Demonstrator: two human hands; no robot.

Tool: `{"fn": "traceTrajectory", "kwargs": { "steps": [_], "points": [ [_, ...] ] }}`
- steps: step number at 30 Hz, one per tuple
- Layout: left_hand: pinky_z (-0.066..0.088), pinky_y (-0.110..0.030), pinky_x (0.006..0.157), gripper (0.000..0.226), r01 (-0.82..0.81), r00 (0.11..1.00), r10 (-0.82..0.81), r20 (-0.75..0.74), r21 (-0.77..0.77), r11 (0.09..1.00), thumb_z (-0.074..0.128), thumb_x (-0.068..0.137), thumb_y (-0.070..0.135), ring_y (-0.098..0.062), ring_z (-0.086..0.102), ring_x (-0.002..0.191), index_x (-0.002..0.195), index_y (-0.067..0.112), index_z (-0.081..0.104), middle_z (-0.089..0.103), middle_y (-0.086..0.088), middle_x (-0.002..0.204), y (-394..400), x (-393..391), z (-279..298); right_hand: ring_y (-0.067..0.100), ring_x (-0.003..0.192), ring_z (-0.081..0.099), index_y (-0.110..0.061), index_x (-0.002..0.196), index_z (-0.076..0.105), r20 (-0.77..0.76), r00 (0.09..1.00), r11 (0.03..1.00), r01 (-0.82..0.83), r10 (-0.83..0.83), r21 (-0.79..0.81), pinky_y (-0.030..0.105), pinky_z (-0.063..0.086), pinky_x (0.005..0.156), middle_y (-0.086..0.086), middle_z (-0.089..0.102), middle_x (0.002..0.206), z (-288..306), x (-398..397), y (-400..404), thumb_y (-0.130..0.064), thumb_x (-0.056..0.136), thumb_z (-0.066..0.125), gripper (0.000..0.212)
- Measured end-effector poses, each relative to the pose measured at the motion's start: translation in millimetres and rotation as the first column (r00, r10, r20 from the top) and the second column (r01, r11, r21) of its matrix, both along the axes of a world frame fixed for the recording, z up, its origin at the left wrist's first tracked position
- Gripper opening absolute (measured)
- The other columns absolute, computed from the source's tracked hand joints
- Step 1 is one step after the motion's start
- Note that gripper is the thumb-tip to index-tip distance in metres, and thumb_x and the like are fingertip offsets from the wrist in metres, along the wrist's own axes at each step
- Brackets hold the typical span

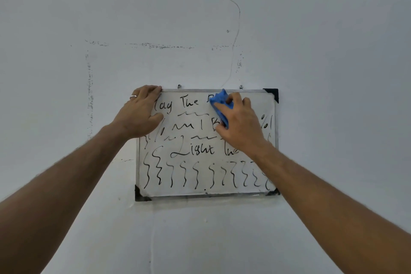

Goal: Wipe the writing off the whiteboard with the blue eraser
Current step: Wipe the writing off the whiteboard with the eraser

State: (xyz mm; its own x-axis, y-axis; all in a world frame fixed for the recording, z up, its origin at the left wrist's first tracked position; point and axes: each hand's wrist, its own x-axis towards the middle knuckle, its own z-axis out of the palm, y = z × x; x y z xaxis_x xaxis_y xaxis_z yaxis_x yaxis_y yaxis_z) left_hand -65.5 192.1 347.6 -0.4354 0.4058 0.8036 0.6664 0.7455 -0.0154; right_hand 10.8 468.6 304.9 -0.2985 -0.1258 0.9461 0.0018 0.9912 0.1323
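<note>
A small metal-framed whiteboard (200, 192) hangs on the wall, covered with black handwriting and wavy lines. My right hand (241, 122) presses the blue eraser (219, 104) flat against the board's upper middle, near the top edge. The area to the right of the eraser in the top row looks wiped. My left hand (140, 111), wearing a ring, lies flat over the board's top left corner, fingers on the frame. Both hands hide part of the writing.
The board hangs from two small hooks (179, 86) on a pale wall (311, 51). The wall carries scuff marks in a rectangular outline (89, 87), a thin crack and a screw (227, 31) above the board.
</note>
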Motion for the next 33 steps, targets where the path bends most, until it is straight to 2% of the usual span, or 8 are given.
{"fn": "traceTrajectory", "kwargs": {
  "steps": [2,6,11,15,19,24,28,33],
  "points": [
    [0.033,-0.052,0.113,0.086,0.0,1.0,0.0,0.0,0.0,1.0,0.04,0.078,0.04,-0.022,0.015,0.147,0.158,0.013,0.023,0.025,-0.001,0.159,0,-1,0,0.028,0.097,0.043,-0.017,0.14,0.052,0.006,1.0,0.999,-0.016,0.016,-0.036,0.041,0.055,0.076,0.012,0.044,0.124,-4,-6,-15,-0.029,0.081,0.063,0.061],
    [0.034,-0.05,0.112,0.087,-0.007,1.0,0.007,-0.009,-0.01,1.0,0.041,0.077,0.04,-0.022,0.016,0.147,0.158,0.014,0.023,0.025,-0.001,0.158,-2,-3,0,0.028,0.094,0.043,-0.022,0.138,0.055,0.051,0.997,0.995,-0.058,0.054,0.086,0.043,0.055,0.075,0.01,0.045,0.118,-14,-3,-4,-0.03,0.079,0.064,0.06],
    [0.036,-0.05,0.11,0.084,0.001,1.0,0.0,-0.028,0.02,1.0,0.041,0.08,0.042,-0.023,0.019,0.146,0.157,0.012,0.025,0.028,-0.002,0.156,5,-7,-4,0.025,0.099,0.039,-0.021,0.139,0.054,-0.016,0.996,0.988,-0.089,0.088,-0.124,0.041,0.053,0.082,0.008,0.04,0.119,-1,-8,-24,-0.032,0.084,0.062,0.057],
    [0.035,-0.049,0.111,0.082,0.011,0.999,-0.009,-0.032,0.037,0.999,0.039,0.081,0.041,-0.022,0.019,0.146,0.157,0.012,0.026,0.028,-0.001,0.156,2,-6,-5,0.025,0.096,0.04,-0.021,0.14,0.053,0.034,0.996,0.997,-0.08,0.079,0.015,0.042,0.055,0.078,0.008,0.042,0.116,-16,-11,-26,-0.032,0.084,0.06,0.058],
    [0.037,-0.05,0.111,0.082,0.024,0.999,-0.023,-0.037,0.041,0.999,0.041,0.081,0.04,-0.022,0.021,0.145,0.156,0.012,0.027,0.029,-0.001,0.155,3,-6,-5,0.026,0.097,0.041,-0.02,0.139,0.054,-0.081,0.993,0.968,-0.106,0.09,-0.226,0.039,0.054,0.08,0.009,0.042,0.116,-4,-18,-41,-0.031,0.084,0.062,0.057],
    [0.033,-0.046,0.112,0.083,0.048,0.998,-0.046,-0.036,0.044,0.998,0.04,0.08,0.039,-0.021,0.018,0.147,0.157,0.013,0.026,0.027,0.0,0.158,-1,-7,-6,0.027,0.096,0.04,-0.02,0.143,0.051,-0.034,0.995,0.992,-0.095,0.092,-0.085,0.043,0.054,0.081,0.009,0.042,0.117,-21,-23,-44,-0.028,0.085,0.063,0.06],
    [0.033,-0.045,0.112,0.083,0.058,0.998,-0.056,-0.042,0.04,0.998,0.041,0.08,0.039,-0.021,0.017,0.147,0.158,0.013,0.026,0.026,0.0,0.159,-2,-8,-5,0.026,0.097,0.038,-0.019,0.144,0.049,-0.13,0.988,0.948,-0.12,0.085,-0.294,0.036,0.05,0.083,0.009,0.04,0.118,-5,-24,-46,-0.029,0.087,0.062,0.06],
    [0.033,-0.047,0.113,0.084,0.057,0.998,-0.056,-0.041,0.027,0.998,0.042,0.08,0.04,-0.019,0.016,0.148,0.159,0.015,0.024,0.024,0.003,0.16,-5,-10,-6,0.025,0.098,0.036,-0.019,0.145,0.049,-0.024,0.991,0.98,-0.137,0.135,-0.142,0.042,0.053,0.086,0.009,0.04,0.119,-18,-23,-44,-0.027,0.086,0.062,0.061]
  ]
}}
